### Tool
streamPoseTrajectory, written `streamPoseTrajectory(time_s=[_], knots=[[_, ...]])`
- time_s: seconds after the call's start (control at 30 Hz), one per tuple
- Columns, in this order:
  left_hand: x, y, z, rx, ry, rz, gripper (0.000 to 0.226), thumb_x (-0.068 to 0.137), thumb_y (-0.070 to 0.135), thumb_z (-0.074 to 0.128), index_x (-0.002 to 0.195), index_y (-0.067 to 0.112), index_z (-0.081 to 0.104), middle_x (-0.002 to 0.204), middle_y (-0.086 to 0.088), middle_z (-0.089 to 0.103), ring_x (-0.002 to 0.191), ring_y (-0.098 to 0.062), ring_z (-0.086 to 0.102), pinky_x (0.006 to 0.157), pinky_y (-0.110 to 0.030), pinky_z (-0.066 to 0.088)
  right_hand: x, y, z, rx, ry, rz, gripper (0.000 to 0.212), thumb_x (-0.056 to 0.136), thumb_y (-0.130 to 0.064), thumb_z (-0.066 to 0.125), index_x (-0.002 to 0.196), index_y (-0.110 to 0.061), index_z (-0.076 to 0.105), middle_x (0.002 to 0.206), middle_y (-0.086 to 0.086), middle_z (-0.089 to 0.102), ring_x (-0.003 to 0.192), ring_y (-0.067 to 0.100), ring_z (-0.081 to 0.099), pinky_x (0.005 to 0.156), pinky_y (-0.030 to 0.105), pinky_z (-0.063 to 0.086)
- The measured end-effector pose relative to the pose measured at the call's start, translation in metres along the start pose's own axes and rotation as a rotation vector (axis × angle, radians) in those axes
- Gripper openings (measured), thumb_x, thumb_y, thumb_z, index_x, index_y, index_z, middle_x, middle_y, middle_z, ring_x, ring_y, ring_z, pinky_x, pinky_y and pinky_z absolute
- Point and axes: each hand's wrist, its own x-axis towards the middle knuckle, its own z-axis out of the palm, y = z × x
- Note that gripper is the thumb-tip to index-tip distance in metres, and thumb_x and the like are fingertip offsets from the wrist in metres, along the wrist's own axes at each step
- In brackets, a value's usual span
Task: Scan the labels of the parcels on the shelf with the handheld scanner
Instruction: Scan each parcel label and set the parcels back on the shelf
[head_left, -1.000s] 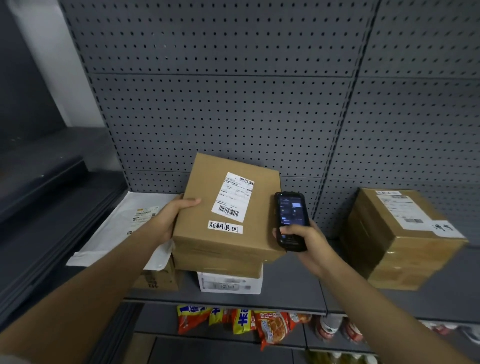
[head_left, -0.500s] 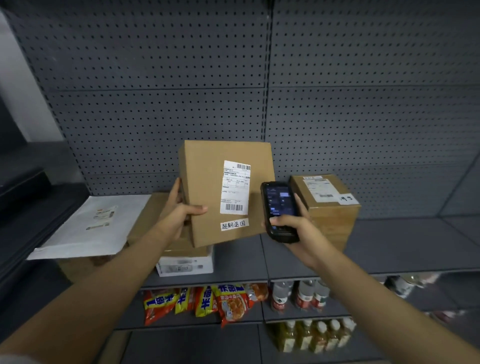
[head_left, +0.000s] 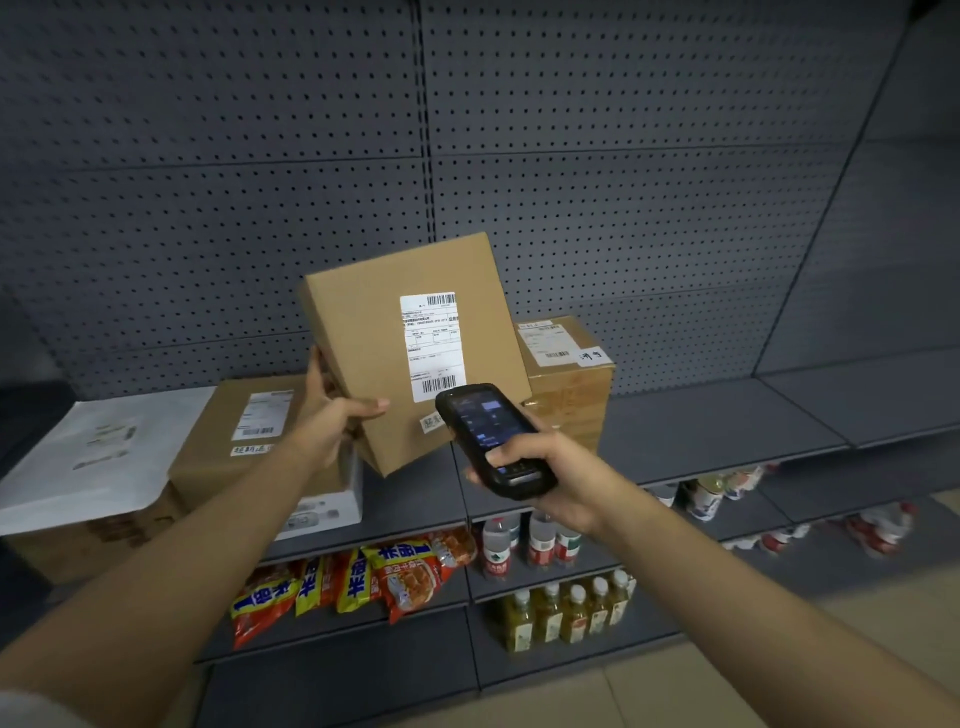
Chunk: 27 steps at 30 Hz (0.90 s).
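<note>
My left hand (head_left: 332, 415) grips the left edge of a flat brown parcel (head_left: 363, 358), held upright and tilted above the grey shelf (head_left: 717, 431). Its white label (head_left: 431, 345) faces me. My right hand (head_left: 550, 475) holds a black handheld scanner (head_left: 491, 439) with a lit screen, its top end just below the label's lower barcode. A second brown parcel (head_left: 249, 441) lies on the shelf to the left. A taller taped box (head_left: 569, 374) stands behind to the right, partly hidden by the held parcel.
A white mailer (head_left: 88, 457) lies across a carton at the far left. A white box (head_left: 322, 512) sits under the left parcel. Snack bags (head_left: 363, 577) and drink bottles (head_left: 561, 613) fill the lower shelves. Pegboard (head_left: 623, 182) backs the shelf.
My left hand has lifted the flat parcel off the stack and tilted it upright to face me. The scanner has come closer to the label. My view has swung to the right.
</note>
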Motion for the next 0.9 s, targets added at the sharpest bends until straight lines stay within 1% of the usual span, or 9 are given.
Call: streamPoseTrajectory(time_s=[0.07,0.13,0.2,0.33,0.43,0.5,0.6,0.73,0.9], knots=[[0.001,0.001,0.001,0.017,-0.009,-0.002,0.123,0.07,-0.016,0.073,0.154,0.041,0.004,0.117,0.007,0.056,0.107,-0.022,0.056,0.092,-0.049,0.049,-0.002,-0.001,0.002,0.017,0.003,-0.002,0.064,0.067,0.006,0.063,0.128,-0.012,0.053,0.114,0.018,0.064,0.086,0.029,0.073,0.078,0.033,0.061],[0.001,0.001,0.001,0.021,-0.024,-0.005,0.123,0.071,-0.017,0.072,0.155,0.039,0.001,0.113,0.01,0.054,0.108,-0.022,0.055,0.094,-0.048,0.047,-0.003,-0.002,0.004,0.031,0.006,0.0,0.058,0.072,0.01,0.061,0.126,-0.011,0.054,0.113,0.018,0.064,0.083,0.028,0.074,0.072,0.031,0.061],[0.002,0.0,0.0,0.016,-0.029,-0.005,0.123,0.072,-0.018,0.071,0.155,0.038,-0.001,0.112,0.01,0.054,0.107,-0.022,0.054,0.096,-0.048,0.047,-0.004,-0.001,0.006,0.044,0.005,0.004,0.055,0.075,0.011,0.058,0.125,-0.01,0.053,0.114,0.019,0.062,0.083,0.028,0.074,0.069,0.029,0.06],[0.004,0.0,-0.003,0.02,-0.022,-0.016,0.123,0.071,-0.019,0.071,0.155,0.038,0.0,0.118,0.004,0.053,0.11,-0.024,0.053,0.101,-0.049,0.044,-0.002,0.003,0.01,0.054,0.012,0.025,0.056,0.076,0.009,0.059,0.128,-0.009,0.05,0.118,0.021,0.059,0.085,0.027,0.073,0.068,0.029,0.059],[0.005,0.001,-0.006,0.009,-0.018,-0.015,0.124,0.071,-0.019,0.071,0.155,0.037,0.0,0.125,-0.002,0.05,0.113,-0.025,0.052,0.1,-0.047,0.045,0.001,0.006,0.012,0.081,0.029,0.02,0.061,0.072,0.008,0.062,0.13,-0.008,0.05,0.119,0.021,0.059,0.089,0.029,0.072,0.07,0.031,0.06],[0.007,0.001,-0.008,0.006,-0.017,-0.007,0.124,0.07,-0.019,0.072,0.155,0.038,0.001,0.126,-0.002,0.051,0.114,-0.025,0.052,0.099,-0.046,0.045,0.003,0.007,0.014,0.096,0.034,0.013,0.062,0.071,0.007,0.063,0.13,-0.008,0.05,0.118,0.02,0.059,0.091,0.031,0.071,0.072,0.032,0.06],[0.008,0.001,-0.011,0.007,-0.016,-0.009,0.123,0.071,-0.019,0.071,0.154,0.039,0.002,0.119,0.003,0.053,0.113,-0.024,0.052,0.098,-0.046,0.046,0.006,0.009,0.016,0.098,0.041,0.012,0.063,0.071,0.007,0.063,0.131,-0.008,0.05,0.119,0.021,0.059,0.092,0.031,0.071,0.074,0.032,0.06],[0.011,-0.001,-0.016,0.011,-0.025,-0.029,0.122,0.072,-0.018,0.071,0.153,0.041,0.002,0.112,0.01,0.056,0.107,-0.022,0.055,0.087,-0.041,0.047,0.008,0.012,0.019,0.088,0.033,0.011,0.067,0.071,0.006,0.064,0.134,-0.009,0.049,0.122,0.021,0.058,0.094,0.031,0.071,0.075,0.032,0.059],[0.013,-0.003,-0.022,0.004,-0.054,-0.048,0.123,0.073,-0.019,0.07,0.153,0.043,0.0,0.114,0.01,0.058,0.101,-0.016,0.058,0.094,-0.045,0.047,0.009,0.013,0.024,0.089,0.019,0.009,0.065,0.07,0.008,0.061,0.132,-0.009,0.05,0.12,0.02,0.059,0.092,0.031,0.071,0.073,0.032,0.06]])
